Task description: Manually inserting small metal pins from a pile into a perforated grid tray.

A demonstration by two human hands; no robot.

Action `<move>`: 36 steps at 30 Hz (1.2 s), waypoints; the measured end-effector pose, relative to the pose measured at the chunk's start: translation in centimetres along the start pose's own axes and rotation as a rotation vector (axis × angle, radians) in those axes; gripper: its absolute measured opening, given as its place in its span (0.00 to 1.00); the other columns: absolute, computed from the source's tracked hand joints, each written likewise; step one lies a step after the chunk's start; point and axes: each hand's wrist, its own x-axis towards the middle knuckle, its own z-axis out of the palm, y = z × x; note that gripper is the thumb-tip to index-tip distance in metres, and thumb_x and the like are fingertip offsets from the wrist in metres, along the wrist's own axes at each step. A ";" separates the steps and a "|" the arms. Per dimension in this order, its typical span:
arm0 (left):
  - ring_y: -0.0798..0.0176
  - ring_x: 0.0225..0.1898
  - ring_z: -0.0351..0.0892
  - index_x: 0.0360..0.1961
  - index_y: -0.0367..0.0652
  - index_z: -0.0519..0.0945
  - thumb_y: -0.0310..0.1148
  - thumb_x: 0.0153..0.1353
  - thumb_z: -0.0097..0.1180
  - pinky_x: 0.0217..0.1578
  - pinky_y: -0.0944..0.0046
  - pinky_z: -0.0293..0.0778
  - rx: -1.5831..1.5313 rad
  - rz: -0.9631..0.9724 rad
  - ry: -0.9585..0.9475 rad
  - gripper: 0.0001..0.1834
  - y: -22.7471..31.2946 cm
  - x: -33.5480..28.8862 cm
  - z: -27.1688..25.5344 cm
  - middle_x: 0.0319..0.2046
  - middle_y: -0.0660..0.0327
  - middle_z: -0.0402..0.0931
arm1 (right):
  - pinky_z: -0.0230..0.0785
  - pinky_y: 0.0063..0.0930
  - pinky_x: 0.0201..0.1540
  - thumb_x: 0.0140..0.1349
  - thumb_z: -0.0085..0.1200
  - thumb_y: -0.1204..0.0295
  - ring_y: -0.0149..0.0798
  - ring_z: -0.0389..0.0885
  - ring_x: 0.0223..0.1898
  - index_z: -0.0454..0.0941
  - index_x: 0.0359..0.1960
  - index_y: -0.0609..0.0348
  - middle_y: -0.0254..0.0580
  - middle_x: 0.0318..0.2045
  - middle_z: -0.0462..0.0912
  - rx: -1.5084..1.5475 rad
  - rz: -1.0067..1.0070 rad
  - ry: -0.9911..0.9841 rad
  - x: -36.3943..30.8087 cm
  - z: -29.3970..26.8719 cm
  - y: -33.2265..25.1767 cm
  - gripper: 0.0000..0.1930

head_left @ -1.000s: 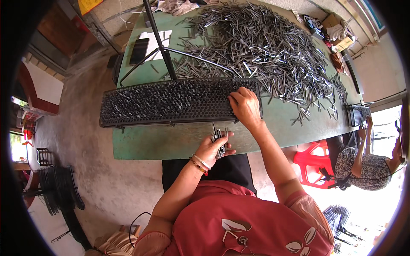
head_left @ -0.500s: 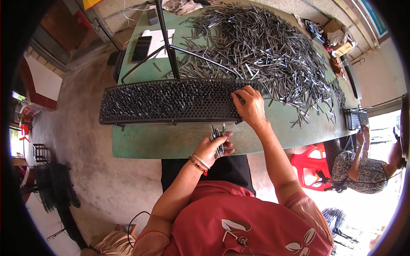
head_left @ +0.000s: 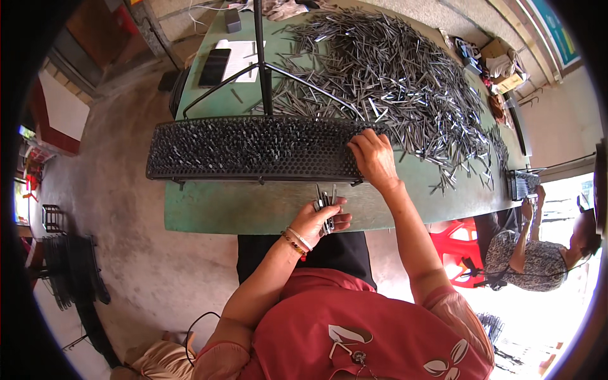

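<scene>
A long black rack (head_left: 316,166) full of round holes stands along the near side of the green table. Dark strips stick up from many holes in its left and middle parts; several rows near its front edge and right end show bare holes. My left hand (head_left: 310,221) is closed round a small bundle of thin metal strips (head_left: 326,201), held below the rack with their ends pointing up. At the rack's right end, my right hand (head_left: 376,159) has its fingers bent together against the perforated top. Whatever lies between those fingertips is hidden.
Beyond the rack, a large heap of loose metal strips (head_left: 380,76) covers the green table (head_left: 209,209). A black metal frame (head_left: 266,88) rises behind the rack. A dark phone (head_left: 215,67) lies by white paper (head_left: 244,60). Another person (head_left: 529,259) works at the right beside a red stool (head_left: 453,247).
My right hand has shifted slightly at the rack's right end, its fingers now more bunched together. My left hand keeps the bundle in nearly the same place. The whole view has moved a little.
</scene>
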 end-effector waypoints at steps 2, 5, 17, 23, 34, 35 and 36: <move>0.56 0.41 0.80 0.45 0.34 0.74 0.28 0.63 0.50 0.41 0.55 0.79 -0.009 0.009 -0.023 0.12 0.0 0.1 -0.1 0.37 0.56 0.77 | 0.64 0.34 0.32 0.53 0.58 0.75 0.45 0.73 0.27 0.76 0.27 0.59 0.40 0.26 0.74 0.076 0.038 0.053 0.5 -0.5 0.0 0.03; 0.54 0.43 0.80 0.46 0.34 0.74 0.29 0.63 0.48 0.43 0.54 0.78 0.034 0.001 -0.025 0.12 -0.1 0.3 -0.2 0.39 0.56 0.77 | 0.66 0.34 0.31 0.54 0.58 0.76 0.45 0.75 0.26 0.76 0.28 0.62 0.42 0.25 0.75 0.179 0.152 0.131 1.1 -0.8 0.1 0.04; 0.55 0.44 0.79 0.50 0.38 0.73 0.32 0.64 0.48 0.45 0.53 0.77 0.074 -0.111 0.059 0.16 -0.9 1.3 -1.4 0.40 0.54 0.78 | 0.67 0.29 0.26 0.55 0.58 0.75 0.39 0.76 0.22 0.77 0.28 0.64 0.43 0.25 0.75 0.348 0.468 0.230 -0.5 -0.7 0.2 0.05; 0.64 0.36 0.80 0.53 0.41 0.72 0.35 0.65 0.49 0.34 0.63 0.78 0.136 -0.059 0.063 0.17 -0.4 0.7 -0.3 0.39 0.55 0.79 | 0.67 0.26 0.25 0.55 0.59 0.75 0.36 0.75 0.21 0.78 0.29 0.64 0.41 0.24 0.75 0.348 0.460 0.267 -0.8 -0.4 0.4 0.05; 0.67 0.35 0.78 0.54 0.41 0.70 0.33 0.64 0.49 0.32 0.67 0.75 0.213 -0.012 0.007 0.17 0.2 0.1 0.6 0.41 0.54 0.79 | 0.66 0.23 0.24 0.55 0.59 0.76 0.31 0.74 0.21 0.78 0.29 0.65 0.39 0.24 0.75 0.384 0.481 0.310 -1.1 0.0 0.7 0.04; 0.67 0.36 0.78 0.54 0.41 0.70 0.32 0.64 0.48 0.33 0.67 0.76 0.199 -0.003 -0.030 0.18 0.2 0.1 0.7 0.42 0.54 0.79 | 0.66 0.23 0.24 0.55 0.59 0.76 0.31 0.74 0.21 0.78 0.29 0.65 0.39 0.24 0.75 0.395 0.482 0.313 -1.1 0.0 0.7 0.04; 0.67 0.36 0.78 0.54 0.41 0.70 0.32 0.64 0.48 0.33 0.67 0.76 0.206 -0.018 -0.021 0.18 0.2 0.1 0.9 0.42 0.54 0.79 | 0.66 0.23 0.24 0.55 0.59 0.76 0.31 0.74 0.21 0.78 0.29 0.65 0.39 0.24 0.75 0.405 0.483 0.316 -1.2 0.0 0.7 0.04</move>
